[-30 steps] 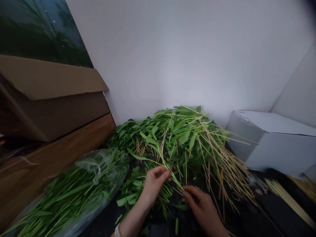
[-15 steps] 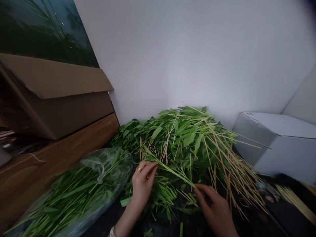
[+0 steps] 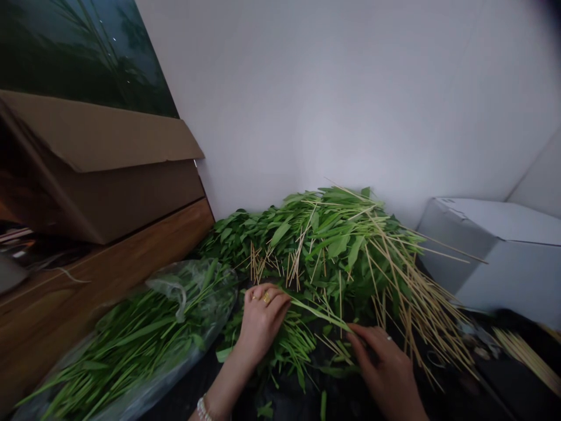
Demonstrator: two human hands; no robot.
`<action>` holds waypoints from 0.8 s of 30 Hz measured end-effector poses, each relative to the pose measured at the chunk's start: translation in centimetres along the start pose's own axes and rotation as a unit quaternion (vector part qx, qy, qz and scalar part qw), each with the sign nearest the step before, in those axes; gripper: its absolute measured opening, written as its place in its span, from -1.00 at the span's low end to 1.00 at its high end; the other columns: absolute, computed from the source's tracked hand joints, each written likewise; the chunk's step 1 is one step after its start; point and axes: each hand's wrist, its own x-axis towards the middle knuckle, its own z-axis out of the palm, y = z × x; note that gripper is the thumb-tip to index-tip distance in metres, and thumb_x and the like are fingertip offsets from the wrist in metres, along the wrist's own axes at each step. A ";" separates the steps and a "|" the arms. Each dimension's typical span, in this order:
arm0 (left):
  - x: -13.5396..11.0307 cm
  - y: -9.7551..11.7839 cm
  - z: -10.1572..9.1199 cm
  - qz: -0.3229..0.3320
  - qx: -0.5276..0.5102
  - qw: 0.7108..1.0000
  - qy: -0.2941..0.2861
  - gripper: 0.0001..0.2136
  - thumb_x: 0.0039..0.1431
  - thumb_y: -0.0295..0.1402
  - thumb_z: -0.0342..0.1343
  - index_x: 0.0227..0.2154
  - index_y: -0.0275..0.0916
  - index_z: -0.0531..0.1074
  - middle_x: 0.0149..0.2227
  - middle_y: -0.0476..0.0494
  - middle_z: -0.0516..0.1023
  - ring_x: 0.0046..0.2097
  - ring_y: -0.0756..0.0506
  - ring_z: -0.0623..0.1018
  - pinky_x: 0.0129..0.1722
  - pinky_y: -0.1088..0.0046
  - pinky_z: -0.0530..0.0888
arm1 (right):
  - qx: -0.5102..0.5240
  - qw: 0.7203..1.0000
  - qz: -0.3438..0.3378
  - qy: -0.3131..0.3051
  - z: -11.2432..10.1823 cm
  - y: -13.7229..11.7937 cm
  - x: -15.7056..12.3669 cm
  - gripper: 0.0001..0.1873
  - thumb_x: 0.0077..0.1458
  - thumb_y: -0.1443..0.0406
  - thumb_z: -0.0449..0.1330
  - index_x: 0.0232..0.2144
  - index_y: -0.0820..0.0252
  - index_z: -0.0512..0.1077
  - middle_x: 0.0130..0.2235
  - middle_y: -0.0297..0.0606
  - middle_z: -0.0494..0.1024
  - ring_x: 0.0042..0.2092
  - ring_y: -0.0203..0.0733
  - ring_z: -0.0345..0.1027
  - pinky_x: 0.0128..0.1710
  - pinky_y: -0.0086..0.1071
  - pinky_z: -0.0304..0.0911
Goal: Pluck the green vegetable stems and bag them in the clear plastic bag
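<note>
A big heap of skewered green leaves lies against the white wall, thin bamboo sticks poking out of it to the right. My left hand, with gold rings, rests on a small pile of loose green stems, fingers curled over the leafy end of one stem. My right hand pinches the other end of that same green stem, which runs between the two hands.
A clear plastic bag of long green stems lies at the left. Behind it are a wooden ledge and a brown cardboard box. A white box stands at the right, with more bamboo sticks beside it.
My left hand has moved left and down from a raised pinch onto the loose stems. The stem between the hands has come down from a tilt to nearly flat.
</note>
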 end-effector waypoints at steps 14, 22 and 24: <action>-0.2 0.4 1.1 -0.026 -0.033 0.999 0.035 -0.87 0.09 -0.51 0.11 -0.36 -0.15 0.51 -0.36 -0.04 0.56 -0.18 -0.14 0.44 -0.13 0.27 0.25 | 0.027 0.999 0.011 -0.029 0.2 0.1 -0.1 -0.80 0.23 0.19 0.08 -0.22 0.08 0.49 -0.35 -0.29 0.57 -0.29 -0.16 0.44 -0.26 -0.31 0.31; 0.2 -4.1 -0.2 -0.293 -0.202 0.912 0.203 -0.88 0.11 -0.36 0.02 -0.44 -0.22 0.44 -0.41 -0.04 0.47 -0.33 -0.09 0.45 -0.29 0.42 0.36 | 0.065 0.990 0.109 -0.065 -0.3 0.9 0.0 -0.72 0.21 0.11 0.07 -0.32 0.07 0.53 -0.31 -0.27 0.60 -0.29 -0.16 0.49 -0.30 -0.37 0.34; 0.2 -4.6 -0.5 -0.321 -0.227 0.893 0.218 -0.86 0.16 -0.30 0.00 -0.35 -0.22 0.42 -0.42 -0.02 0.45 -0.36 -0.07 0.44 -0.33 0.45 0.36 | 0.077 0.986 0.129 -0.077 -0.2 0.9 0.0 -0.70 0.21 0.09 0.07 -0.32 0.07 0.53 -0.33 -0.28 0.60 -0.32 -0.17 0.49 -0.32 -0.38 0.35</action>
